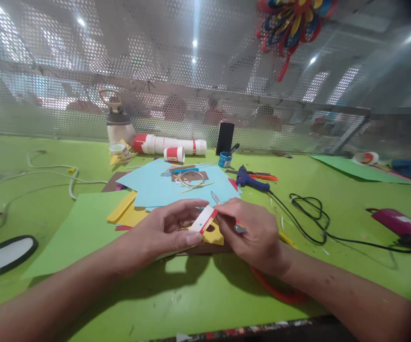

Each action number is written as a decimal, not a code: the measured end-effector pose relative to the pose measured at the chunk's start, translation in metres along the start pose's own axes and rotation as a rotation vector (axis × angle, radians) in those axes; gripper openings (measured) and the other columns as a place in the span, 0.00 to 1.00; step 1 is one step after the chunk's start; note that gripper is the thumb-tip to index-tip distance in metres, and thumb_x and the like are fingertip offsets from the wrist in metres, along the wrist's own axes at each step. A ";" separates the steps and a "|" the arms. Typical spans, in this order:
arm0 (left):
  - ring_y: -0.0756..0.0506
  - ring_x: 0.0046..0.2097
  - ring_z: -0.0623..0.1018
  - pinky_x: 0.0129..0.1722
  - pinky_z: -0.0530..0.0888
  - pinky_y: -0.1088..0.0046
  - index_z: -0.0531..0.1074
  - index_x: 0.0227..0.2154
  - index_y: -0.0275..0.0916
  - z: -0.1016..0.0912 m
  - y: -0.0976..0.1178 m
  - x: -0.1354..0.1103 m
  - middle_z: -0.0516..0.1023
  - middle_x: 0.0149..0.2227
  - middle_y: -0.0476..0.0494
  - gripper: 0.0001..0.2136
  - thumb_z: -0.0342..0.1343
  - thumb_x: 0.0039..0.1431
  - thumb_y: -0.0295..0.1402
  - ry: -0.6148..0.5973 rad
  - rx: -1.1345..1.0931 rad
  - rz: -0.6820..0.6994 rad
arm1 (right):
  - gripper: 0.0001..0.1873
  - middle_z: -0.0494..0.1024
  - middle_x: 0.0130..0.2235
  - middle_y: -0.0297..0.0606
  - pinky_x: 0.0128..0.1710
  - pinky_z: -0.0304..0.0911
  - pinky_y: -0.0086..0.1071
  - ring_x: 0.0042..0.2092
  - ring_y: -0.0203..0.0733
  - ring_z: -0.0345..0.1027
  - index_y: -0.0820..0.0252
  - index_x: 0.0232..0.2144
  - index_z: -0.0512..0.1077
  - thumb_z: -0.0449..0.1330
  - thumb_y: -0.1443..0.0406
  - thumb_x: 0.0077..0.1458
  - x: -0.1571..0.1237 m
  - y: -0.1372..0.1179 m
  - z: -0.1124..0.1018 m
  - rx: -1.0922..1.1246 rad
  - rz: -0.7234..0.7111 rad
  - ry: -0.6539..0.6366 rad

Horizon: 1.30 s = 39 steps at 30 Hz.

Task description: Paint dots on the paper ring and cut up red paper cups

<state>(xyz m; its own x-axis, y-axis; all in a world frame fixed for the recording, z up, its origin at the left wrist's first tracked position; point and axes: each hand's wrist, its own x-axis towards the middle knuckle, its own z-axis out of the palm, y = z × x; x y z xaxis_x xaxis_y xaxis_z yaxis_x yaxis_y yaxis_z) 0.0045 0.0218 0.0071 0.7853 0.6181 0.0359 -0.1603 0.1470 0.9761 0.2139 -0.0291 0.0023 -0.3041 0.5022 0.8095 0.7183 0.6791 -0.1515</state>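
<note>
Between the thumb and fingers of my left hand point(166, 225) is a white and red paper cup piece point(202, 221), held tilted over the table. My right hand point(251, 230) is closed around a slim pointed tool, close against the piece's right edge. The tool's pale tip point(215, 197) sticks out above the fingers and its silvery end point(240, 229) below them; its exact kind is unclear. Just under the piece lies a yellow paper shape point(214, 236) with a hole, partly hidden by my hands.
Blue sheets point(152, 183) lie ahead, green paper point(80, 228) at left. A blue glue gun point(251, 180) with a black cord point(315, 237) sits to the right. Behind stand a bottle point(118, 126), paper cups point(175, 154) and a phone point(225, 137). A red loop point(280, 292) lies under my right forearm.
</note>
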 end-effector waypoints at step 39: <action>0.40 0.54 0.72 0.55 0.70 0.59 0.66 0.52 0.39 -0.002 -0.009 0.004 0.71 0.51 0.37 0.24 0.64 0.53 0.27 0.319 0.943 0.541 | 0.11 0.75 0.29 0.35 0.25 0.63 0.26 0.27 0.33 0.70 0.65 0.33 0.76 0.66 0.60 0.55 0.016 0.014 -0.005 1.326 1.033 -0.315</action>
<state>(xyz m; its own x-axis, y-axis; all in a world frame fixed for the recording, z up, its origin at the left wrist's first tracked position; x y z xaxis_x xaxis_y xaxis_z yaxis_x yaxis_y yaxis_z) 0.0077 0.0241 -0.0022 0.5399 0.6118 0.5781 0.1878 -0.7571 0.6258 0.2220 -0.0141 0.0160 -0.3010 0.9532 -0.0297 -0.2419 -0.1065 -0.9644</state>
